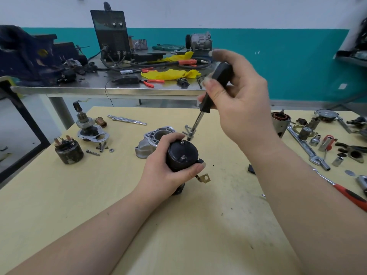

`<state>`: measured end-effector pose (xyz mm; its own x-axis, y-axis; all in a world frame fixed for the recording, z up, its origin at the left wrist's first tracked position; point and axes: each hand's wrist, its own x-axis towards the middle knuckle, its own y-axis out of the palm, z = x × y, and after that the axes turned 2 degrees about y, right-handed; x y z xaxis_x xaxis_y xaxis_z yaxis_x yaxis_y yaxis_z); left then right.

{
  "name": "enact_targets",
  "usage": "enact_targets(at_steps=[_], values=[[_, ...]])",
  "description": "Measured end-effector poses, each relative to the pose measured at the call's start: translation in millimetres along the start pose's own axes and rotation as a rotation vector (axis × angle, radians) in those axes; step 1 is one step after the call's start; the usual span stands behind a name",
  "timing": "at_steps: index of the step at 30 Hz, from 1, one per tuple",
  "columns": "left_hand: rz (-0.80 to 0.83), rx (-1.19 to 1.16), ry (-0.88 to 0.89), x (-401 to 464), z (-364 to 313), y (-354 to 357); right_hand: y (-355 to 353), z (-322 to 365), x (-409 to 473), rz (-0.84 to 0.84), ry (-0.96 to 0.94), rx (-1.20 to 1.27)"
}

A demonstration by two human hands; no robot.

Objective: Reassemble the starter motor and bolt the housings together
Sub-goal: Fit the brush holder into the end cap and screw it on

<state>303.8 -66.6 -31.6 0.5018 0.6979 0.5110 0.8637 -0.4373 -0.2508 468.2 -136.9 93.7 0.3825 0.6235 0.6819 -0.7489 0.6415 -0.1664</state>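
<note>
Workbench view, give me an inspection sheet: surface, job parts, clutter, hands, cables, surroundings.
Surface: pale wooden table, marked in places.
Job's things: black motor housing upright with a brass terminal tab; aluminium end housing behind it; solenoid and pinion assembly at left.
Clutter: loose screws, sockets and wrenches at right.
Hands: left hand grips the motor housing; right hand holds a nut driver, tip at the housing's top edge.
Cables: black leads on the rear bench.
Surroundings: steel bench, welder, teal wall.
</note>
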Motion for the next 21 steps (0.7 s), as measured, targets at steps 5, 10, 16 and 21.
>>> enact_targets(at_steps=[5,10,16,21], values=[[-0.001,-0.012,-0.01,0,-1,1,-8,6,4,-0.082,0.031,0.1],[0.005,0.003,-0.005,1,2,1,0,6,-1,-0.019,0.056,0.076],[0.0,0.012,0.007,1,1,1,7,4,-4,0.04,0.042,0.12],[-0.002,0.004,0.013,2,1,2,11,1,-7,0.02,-0.04,0.142]])
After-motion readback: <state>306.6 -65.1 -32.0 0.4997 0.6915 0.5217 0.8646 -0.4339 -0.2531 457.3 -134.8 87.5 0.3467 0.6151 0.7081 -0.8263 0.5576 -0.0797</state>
